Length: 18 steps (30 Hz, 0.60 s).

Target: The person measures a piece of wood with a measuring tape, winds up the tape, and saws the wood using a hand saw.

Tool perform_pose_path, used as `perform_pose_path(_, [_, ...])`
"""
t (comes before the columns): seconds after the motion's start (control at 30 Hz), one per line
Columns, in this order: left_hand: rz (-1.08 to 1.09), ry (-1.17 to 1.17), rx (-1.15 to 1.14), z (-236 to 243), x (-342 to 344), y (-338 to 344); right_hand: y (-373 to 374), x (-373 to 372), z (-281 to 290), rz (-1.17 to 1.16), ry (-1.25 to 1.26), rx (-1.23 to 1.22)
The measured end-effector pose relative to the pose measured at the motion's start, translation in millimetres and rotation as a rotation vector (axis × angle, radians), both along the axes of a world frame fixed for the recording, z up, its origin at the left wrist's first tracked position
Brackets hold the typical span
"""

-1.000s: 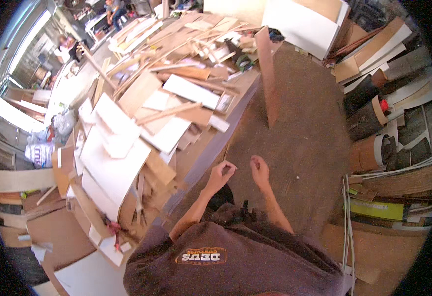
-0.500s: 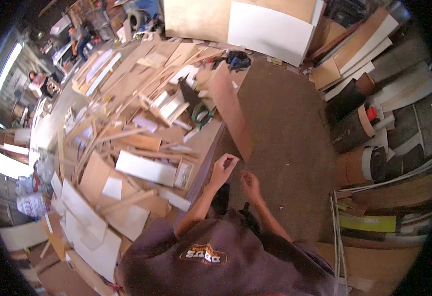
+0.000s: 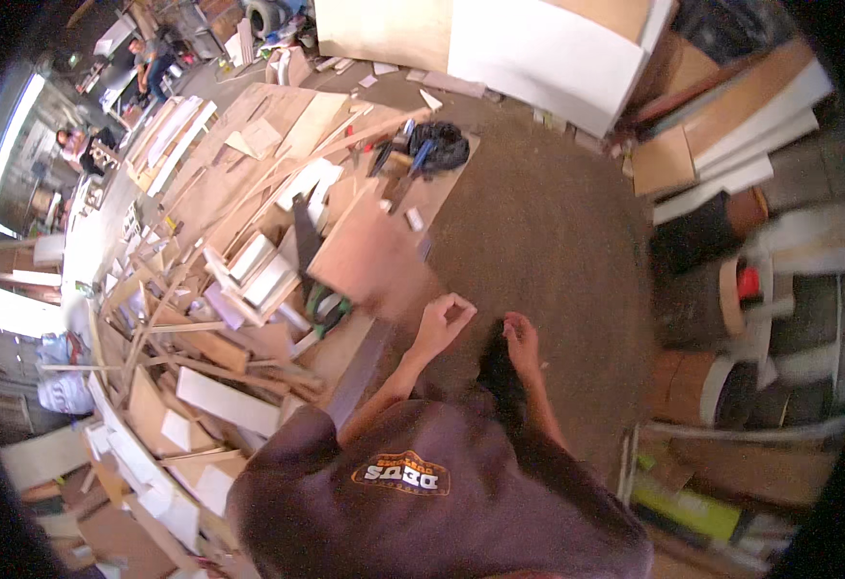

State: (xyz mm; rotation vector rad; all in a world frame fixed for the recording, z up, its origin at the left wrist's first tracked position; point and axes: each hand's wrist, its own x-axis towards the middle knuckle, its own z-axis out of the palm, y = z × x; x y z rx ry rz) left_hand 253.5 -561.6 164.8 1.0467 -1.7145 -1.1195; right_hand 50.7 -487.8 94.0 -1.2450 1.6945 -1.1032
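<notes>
In the head view my left hand (image 3: 449, 318) is out in front of my body, thumb and fingertips pinched; what they hold, if anything, is too small to make out. To its right, my right hand (image 3: 516, 333) hangs lower with loosely bent fingers and nothing visible in it. A reddish-brown board (image 3: 360, 256), blurred by motion, is tilted over the wood pile just beyond my left hand; I cannot tell whether it touches that hand. Below the board lie a black and green hand saw (image 3: 312, 270) and pale offcuts (image 3: 254, 261).
A black bag (image 3: 437, 145) lies at the pile's far end. Large panels (image 3: 548, 58) lean at the back. Rolls (image 3: 693, 232) and boards (image 3: 712, 116) line the right. The dark floor (image 3: 538, 222) runs between. Two people (image 3: 152, 69) (image 3: 80, 152) sit at the far left.
The reddish board has toppled leftward from near-upright to lying tilted over the pile. My view has swung, and my hands stay out in front, the left one still pinched.
</notes>
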Motion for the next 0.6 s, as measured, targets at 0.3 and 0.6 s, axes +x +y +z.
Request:
perform_pose_path(0.3, [0.252,0.059,0.091,29,-129,-146,-209,-140,14,0.104,0.113,-0.169])
perform_pose_path(0.6, [0.353,0.086,0.437,-80,-206,-315,-408,-201,-43,0.230,0.102,-0.029])
